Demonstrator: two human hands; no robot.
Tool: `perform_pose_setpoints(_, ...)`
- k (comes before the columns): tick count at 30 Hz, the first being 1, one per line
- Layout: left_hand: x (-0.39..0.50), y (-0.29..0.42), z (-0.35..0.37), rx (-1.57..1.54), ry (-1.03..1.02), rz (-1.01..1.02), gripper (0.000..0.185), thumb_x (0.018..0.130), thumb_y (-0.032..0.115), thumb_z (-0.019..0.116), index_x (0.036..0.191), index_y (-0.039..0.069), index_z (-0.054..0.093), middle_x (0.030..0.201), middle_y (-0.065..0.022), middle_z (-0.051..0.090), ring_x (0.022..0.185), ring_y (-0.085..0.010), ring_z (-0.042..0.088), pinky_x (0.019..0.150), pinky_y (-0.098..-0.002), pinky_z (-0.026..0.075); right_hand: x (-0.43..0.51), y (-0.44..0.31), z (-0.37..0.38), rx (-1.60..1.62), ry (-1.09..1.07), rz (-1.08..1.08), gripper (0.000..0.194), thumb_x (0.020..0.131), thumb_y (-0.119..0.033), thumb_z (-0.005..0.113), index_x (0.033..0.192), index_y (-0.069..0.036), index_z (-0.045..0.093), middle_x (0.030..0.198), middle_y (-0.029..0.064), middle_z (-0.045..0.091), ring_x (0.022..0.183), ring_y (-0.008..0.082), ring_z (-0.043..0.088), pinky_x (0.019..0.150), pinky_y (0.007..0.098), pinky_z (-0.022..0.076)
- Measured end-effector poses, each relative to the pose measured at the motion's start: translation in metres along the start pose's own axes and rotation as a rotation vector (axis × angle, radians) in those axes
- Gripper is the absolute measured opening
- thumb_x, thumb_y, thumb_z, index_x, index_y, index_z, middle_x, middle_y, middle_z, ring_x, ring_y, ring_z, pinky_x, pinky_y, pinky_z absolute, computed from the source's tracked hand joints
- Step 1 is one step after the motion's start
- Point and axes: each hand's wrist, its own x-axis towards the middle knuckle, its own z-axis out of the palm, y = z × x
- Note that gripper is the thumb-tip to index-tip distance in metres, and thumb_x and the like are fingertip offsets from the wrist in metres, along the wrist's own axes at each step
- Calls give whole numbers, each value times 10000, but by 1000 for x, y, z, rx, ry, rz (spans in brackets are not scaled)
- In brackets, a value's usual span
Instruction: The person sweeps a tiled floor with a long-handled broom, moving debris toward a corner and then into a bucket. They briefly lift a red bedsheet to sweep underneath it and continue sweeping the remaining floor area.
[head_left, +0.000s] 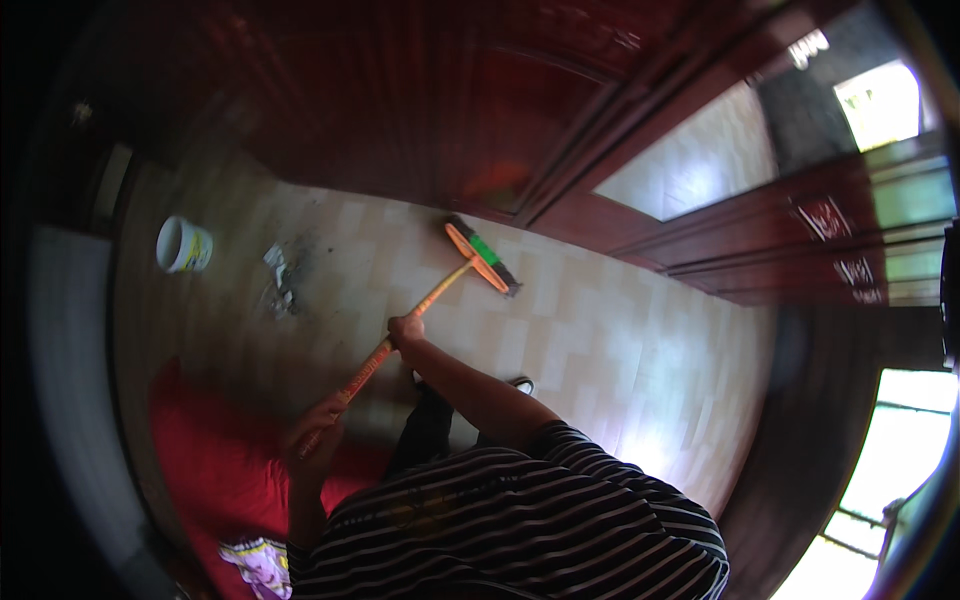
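Both of my hands grip the red and yellow handle (365, 373) of a push broom, which slants across my front. My left hand (315, 435), slightly blurred, is closed near the handle's upper end. Farther down the shaft, my right hand (406, 330) is wrapped around it with the arm stretched out. The broom head (480, 255), orange with green and dark bristles, rests on the floor (592, 330) close to the foot of a dark red wooden cabinet. To its left lies a small heap of dust and crumpled litter (279, 277).
A white plastic bucket (184, 245) lies tipped or leaning on the floor at left. Dark red panelled cabinet (420, 112) doors run along the far side, one with a mirror (690, 157). Red fabric (217, 465) covers something at lower left, with a patterned cloth (259, 564) on it.
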Motion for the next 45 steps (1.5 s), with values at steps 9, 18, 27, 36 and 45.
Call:
perform_pose_setpoints(9, -4, 65, -76, 77, 136, 140, 169, 661, -59, 652, 788, -9, 553, 896, -202, 636, 989, -361, 585, 834, -427, 469, -55, -22, 110, 139, -230, -2, 127, 732, -88, 597, 736, 9, 515, 618, 122, 542, 482, 238, 555, 403, 339, 464)
perform_pose_setpoints(18, 41, 3, -56, -149, 36, 91, 121, 726, -64, 641, 766, 5, 550, 920, -136, 651, 974, -272, 608, 828, -363, 477, 5, 2, 11, 129, 134, 112, 77, 731, -145, 561, 668, -110, 532, 596, 50, 501, 544, 172, 502, 471, 327, 407)
perform_pose_setpoints(27, 97, -35, -36, -301, 31, -75, 102, 750, -71, 628, 756, 7, 562, 907, -106, 651, 922, -230, 611, 813, -338, 471, 53, -20, -10, -117, 296, 159, 174, 737, -138, 509, 855, -10, 525, 732, 115, 510, 628, 247, 531, 558, 369, 469)
perform_pose_setpoints(36, 143, 82, -91, 240, 292, 144, 138, 684, 43, 662, 678, 21, 527, 708, -132, 632, 782, -299, 656, 671, -357, 518, -9, -121, 122, 66, -404, 176, 170, 693, -117, 610, 598, -79, 474, 513, 35, 409, 422, 162, 400, 384, 312, 332)
perform_pose_setpoints(45, 146, 86, -110, 71, 414, 193, 108, 683, 10, 676, 731, 12, 579, 706, -138, 632, 707, -316, 653, 625, -338, 516, -22, -145, 121, -61, -311, 207, 87, 677, -111, 624, 714, -60, 564, 659, 71, 507, 598, 183, 511, 514, 326, 432)
